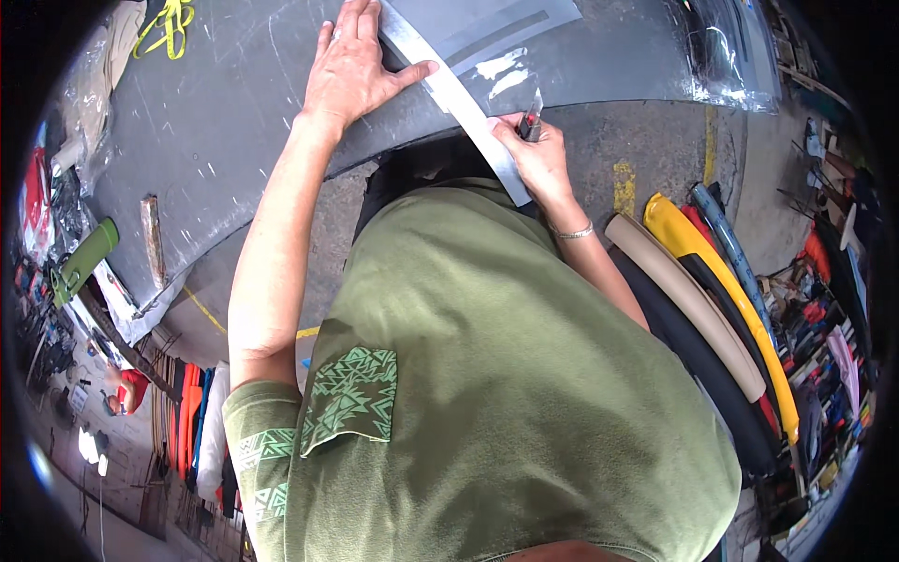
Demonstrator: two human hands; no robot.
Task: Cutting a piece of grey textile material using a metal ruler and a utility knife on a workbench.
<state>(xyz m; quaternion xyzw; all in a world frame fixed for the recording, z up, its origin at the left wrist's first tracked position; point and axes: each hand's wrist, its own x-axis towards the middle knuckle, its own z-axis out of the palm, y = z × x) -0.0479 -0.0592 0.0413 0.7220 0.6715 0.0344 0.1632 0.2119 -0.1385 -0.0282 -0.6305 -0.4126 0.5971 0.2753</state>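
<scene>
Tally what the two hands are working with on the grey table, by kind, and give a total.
Metal straightedge, pressed flat by the left hand: 1
Utility knife, gripped in the right hand: 1
Grey sheet under the straightedge: 1
Total: 3

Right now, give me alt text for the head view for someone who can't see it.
Left hand presses a metal ruler flat on a grey sheet while the right hand holds a knife against the ruler's edge. Rolls of material lie to the right.
</scene>
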